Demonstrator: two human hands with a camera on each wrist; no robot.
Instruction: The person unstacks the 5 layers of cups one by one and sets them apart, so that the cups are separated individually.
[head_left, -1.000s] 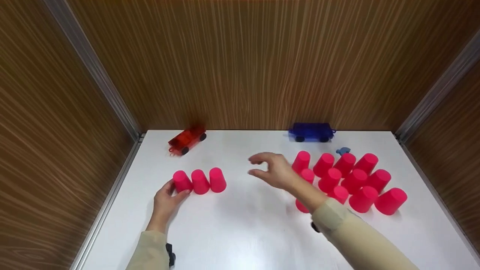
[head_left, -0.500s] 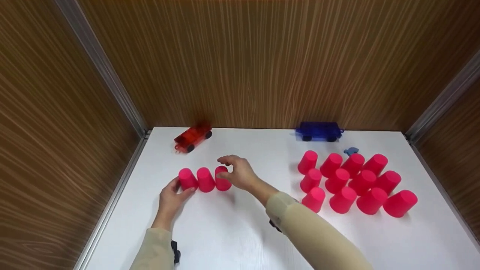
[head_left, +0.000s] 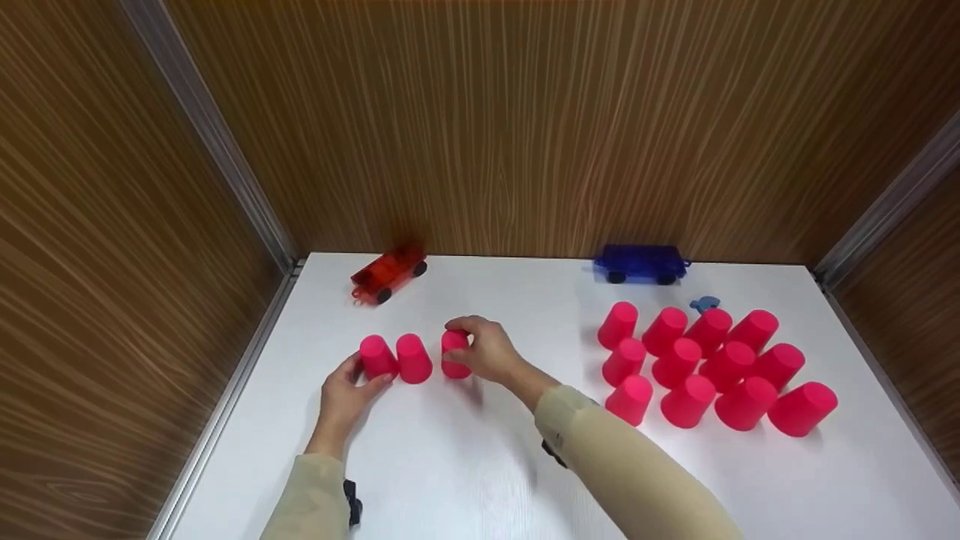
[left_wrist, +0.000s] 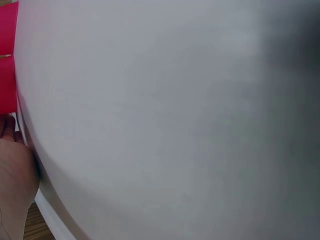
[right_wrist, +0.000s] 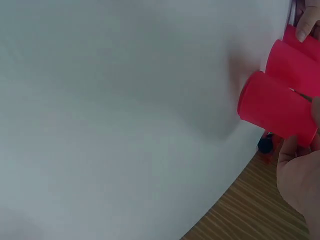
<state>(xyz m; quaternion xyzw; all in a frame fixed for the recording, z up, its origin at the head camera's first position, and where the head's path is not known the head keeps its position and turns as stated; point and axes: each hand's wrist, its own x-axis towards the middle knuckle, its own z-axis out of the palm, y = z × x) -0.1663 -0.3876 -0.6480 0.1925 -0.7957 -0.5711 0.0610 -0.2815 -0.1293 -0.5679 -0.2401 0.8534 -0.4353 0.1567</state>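
Three upside-down pink plastic cups stand in a row at the left of the table in the head view. My left hand (head_left: 343,401) holds the leftmost cup (head_left: 375,355) between thumb and fingers. Beside it stands the middle cup (head_left: 414,360), untouched. The right-hand cup (head_left: 454,342) is gripped by my right hand (head_left: 491,352), with a small gap between it and the middle cup. In the right wrist view, the gripped cup (right_wrist: 272,106) is tilted, fingers near its narrow end. The left wrist view catches only part of my left hand (left_wrist: 19,170) below a cup (left_wrist: 7,85).
Several more upside-down pink cups (head_left: 677,364) stand in rows on the right of the white table (head_left: 465,465). A red toy car (head_left: 390,274) and a blue toy wagon (head_left: 642,263) sit along the back wall. A small blue piece (head_left: 705,303) lies behind the cup rows.
My right hand has moved left from beside the cup rows and taken hold of the right-hand cup. That cup has shifted slightly right, away from the middle one. My left hand keeps its hold.
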